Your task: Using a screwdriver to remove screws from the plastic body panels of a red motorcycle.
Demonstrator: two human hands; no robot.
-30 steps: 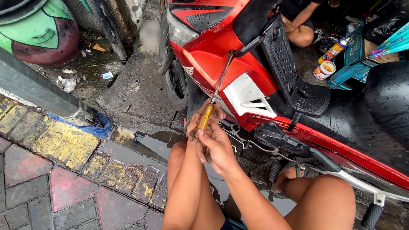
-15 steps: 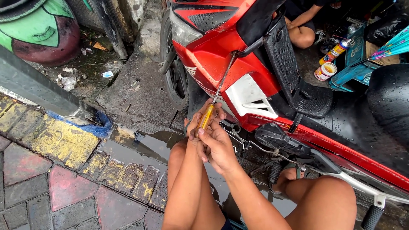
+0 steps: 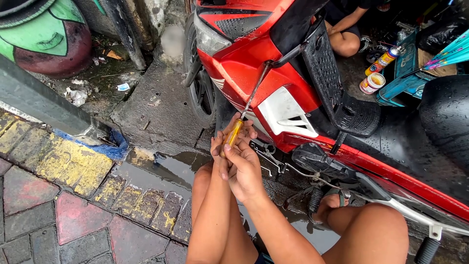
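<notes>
1. Both hands — the left hand (image 3: 221, 146) and the right hand (image 3: 244, 168) — are clamped together around the amber plastic handle of a long steel-shafted screwdriver (image 3: 233, 137).
2. Its tip meets the glossy red motorcycle fairing (image 3: 254, 68), just beside the front wheel (image 3: 198, 93).
3. A spray can (image 3: 383, 59) stands well beyond that fairing.

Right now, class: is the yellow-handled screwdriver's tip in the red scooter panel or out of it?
In: the yellow-handled screwdriver, gripped by both hands, runs its shaft up into the red scooter panel.
</notes>
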